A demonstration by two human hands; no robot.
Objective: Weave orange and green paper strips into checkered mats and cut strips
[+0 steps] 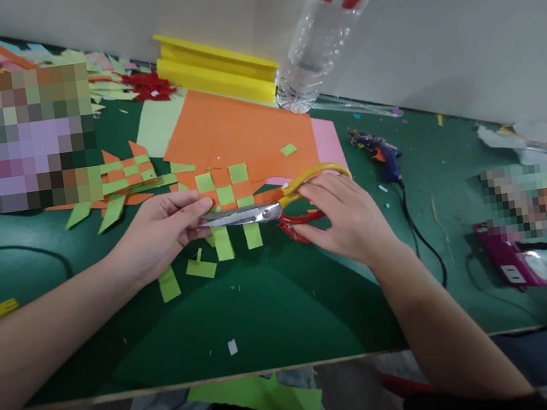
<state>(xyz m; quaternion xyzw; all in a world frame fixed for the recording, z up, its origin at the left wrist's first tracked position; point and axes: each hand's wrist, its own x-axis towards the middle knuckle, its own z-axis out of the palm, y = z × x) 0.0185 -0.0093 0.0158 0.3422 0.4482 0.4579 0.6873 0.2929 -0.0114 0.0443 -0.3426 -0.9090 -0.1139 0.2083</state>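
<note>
My left hand pinches the left side of a woven paper piece made of orange and light green strips. My right hand is wrapped round the handles of a pair of scissors, one handle yellow and the other red. The blades point left along the lower edge of the weave, where green strip ends hang down. Their tips reach my left fingers. Green paper scraps lie below. Another woven orange and green piece rests on the table to the left.
Orange sheets lie behind my hands, beside folded yellow card and a clear water bottle. To the right are a blue glue gun with its cord and a purple box with a cable. Paper scraps pile up at the back left.
</note>
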